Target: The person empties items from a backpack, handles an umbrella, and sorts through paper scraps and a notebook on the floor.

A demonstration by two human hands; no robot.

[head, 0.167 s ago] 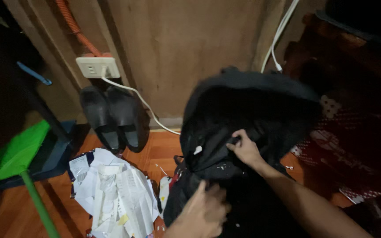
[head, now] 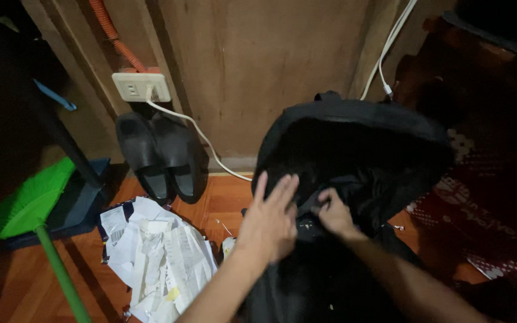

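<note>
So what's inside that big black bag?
The big black fabric backpack gapes open, but its inside shows only dark folds. The left hand lies flat on its front, while the right hand pinches a flap. Whatever's deeper is hidden in shadow.

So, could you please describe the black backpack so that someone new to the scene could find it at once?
Start at the wooden wall with the white socket. To the right of the black shoes beneath it, the black backpack stands on the orange floor. It is the largest dark thing there, and both hands, left hand and right hand, are on it.
</note>
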